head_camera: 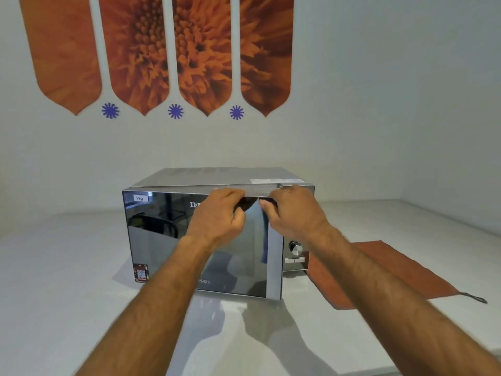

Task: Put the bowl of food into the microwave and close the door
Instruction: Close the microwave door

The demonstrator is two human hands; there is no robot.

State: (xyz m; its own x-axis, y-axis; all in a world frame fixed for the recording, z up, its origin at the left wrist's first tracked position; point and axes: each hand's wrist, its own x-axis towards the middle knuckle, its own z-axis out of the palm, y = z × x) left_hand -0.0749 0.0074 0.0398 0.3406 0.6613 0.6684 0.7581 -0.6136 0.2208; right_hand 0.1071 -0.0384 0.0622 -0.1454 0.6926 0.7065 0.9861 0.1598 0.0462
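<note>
Microwave [206, 234] door [162, 240] with "Veg" label [139, 198]

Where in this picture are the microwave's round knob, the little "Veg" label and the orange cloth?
Knob [295, 248], head view: centre of the dial on the control panel.
Veg label [139, 198], head view: middle of the sticker, door's top left corner.
Orange cloth [393, 270], head view: bare middle, right of the microwave.

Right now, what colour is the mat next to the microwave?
Rusty orange-brown; the mat lies right of the microwave, clearest in the head view.

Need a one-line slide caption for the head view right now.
Both hands, left hand and right hand, at the top edge of the mirrored microwave door; no bowl visible.
</note>
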